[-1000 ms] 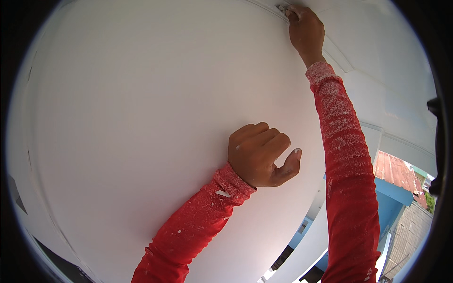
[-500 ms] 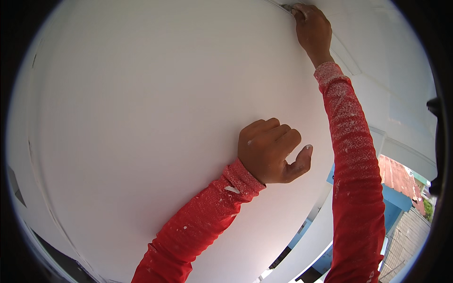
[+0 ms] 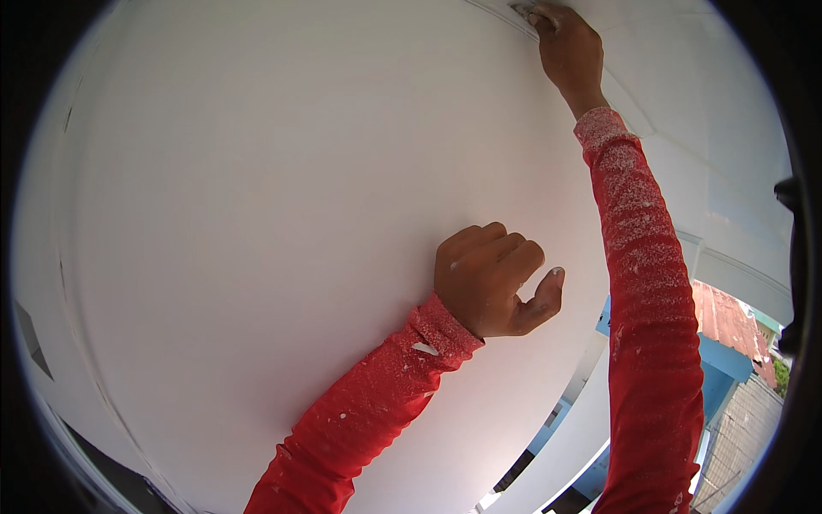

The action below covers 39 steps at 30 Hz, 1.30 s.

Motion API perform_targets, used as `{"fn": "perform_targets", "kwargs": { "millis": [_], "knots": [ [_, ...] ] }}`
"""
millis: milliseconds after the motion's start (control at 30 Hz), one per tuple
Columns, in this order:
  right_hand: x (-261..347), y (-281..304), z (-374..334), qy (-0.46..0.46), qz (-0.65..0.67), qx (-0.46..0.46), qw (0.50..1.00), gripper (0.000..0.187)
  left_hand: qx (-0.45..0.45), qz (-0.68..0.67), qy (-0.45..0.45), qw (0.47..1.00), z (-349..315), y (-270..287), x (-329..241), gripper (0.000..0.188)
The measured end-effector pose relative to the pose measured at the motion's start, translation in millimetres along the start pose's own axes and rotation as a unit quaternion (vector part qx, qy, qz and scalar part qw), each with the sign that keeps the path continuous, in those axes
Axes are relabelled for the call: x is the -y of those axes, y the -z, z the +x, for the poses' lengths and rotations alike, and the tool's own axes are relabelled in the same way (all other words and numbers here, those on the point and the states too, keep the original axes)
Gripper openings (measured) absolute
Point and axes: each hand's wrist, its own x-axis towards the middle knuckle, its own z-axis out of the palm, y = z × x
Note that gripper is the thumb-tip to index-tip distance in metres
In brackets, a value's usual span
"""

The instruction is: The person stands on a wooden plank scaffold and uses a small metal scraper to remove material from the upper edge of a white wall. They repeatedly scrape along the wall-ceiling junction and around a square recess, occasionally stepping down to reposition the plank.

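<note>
A broad white panel [image 3: 257, 214] fills most of the view. Up at the top right, my right hand [image 3: 569, 51] is closed around a small grey flat-edged tool [image 3: 521, 10], mostly covered by the fingers. Its edge touches the seam where the panel meets the white surface beyond it. Lower down, my left hand [image 3: 492, 278] rests against the panel, back toward me, fingers curled in and thumb standing apart. Nothing shows between that thumb and the fingers. White dust and specks cover both red sleeves, thickest on the right forearm.
White trim with raised lines [image 3: 736, 265] runs down the right side. Beyond it are a rusty red roof [image 3: 728, 321], a blue beam [image 3: 723, 360] and a pale block wall [image 3: 732, 437]. At the lower left, a dark gap [image 3: 107, 454] lies past the panel's edge.
My right hand and the grey tool have shifted very slightly, and more of the tool shows. The left hand sits a little lower in the view, its fingers curled as before.
</note>
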Motion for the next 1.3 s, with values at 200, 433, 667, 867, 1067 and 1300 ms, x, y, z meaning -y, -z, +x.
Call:
{"fn": "perform_targets", "kwargs": {
  "millis": [200, 433, 667, 867, 1067, 1300],
  "knots": [
    [3, 0, 1, -0.017, 0.0, 0.028, 0.999, 0.013, 0.002, -0.013, -0.018, 1.0, -1, 1, 2, 0.017],
    [7, -3, 3, -0.004, -0.022, 0.028, 0.999, 0.013, -0.012, -0.013, -0.025, 1.0, 2, 2, 2, 0.018],
    [-6, -7, 6, -0.049, -0.042, 0.047, 0.997, 0.02, -0.006, -0.006, -0.021, 1.0, 4, -1, 3, 0.017],
    [-17, -9, 8, -0.049, -0.059, 0.063, 0.995, 0.025, -0.008, -0.01, -0.015, 1.0, 1, -5, 4, 0.016],
    [-17, -17, 0, -0.049, -0.039, 0.08, 0.995, 0.023, -0.024, -0.011, -0.015, 1.0, 2, -9, 6, 0.016],
    [-22, -19, 6, -0.043, -0.094, 0.079, 0.991, 0.025, -0.016, -0.013, -0.005, 1.0, -1, -12, 6, 0.016]
  ]
}}
